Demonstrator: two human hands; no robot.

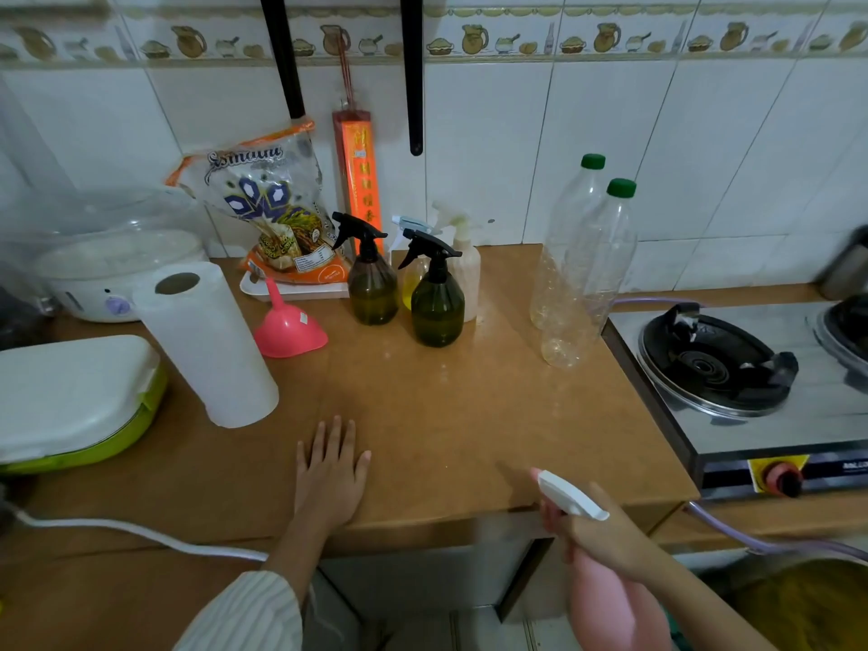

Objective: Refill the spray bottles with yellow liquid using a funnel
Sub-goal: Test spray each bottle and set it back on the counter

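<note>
Pink spray bottle [615,599] in right hand [596,533].

The plastic bag [270,204] leaning against the wall carries a brand name in white script that reads roughly "Esmadia", partly creased. The tall orange packet [360,180] beside it bears gold Chinese characters, too small to read. The stove's front [852,466] shows blurred lettering.

The left hand [330,467] lies palm down at lower centre of the frame, fingers straight and slightly spread, thumb out to the right; its forearm runs down to a pale striped sleeve [244,613] at the bottom edge. The right hand [594,533], at lower right, is curled round the neck of a pink spray bottle [610,603], forearm slanting toward the bottom right corner.
</note>
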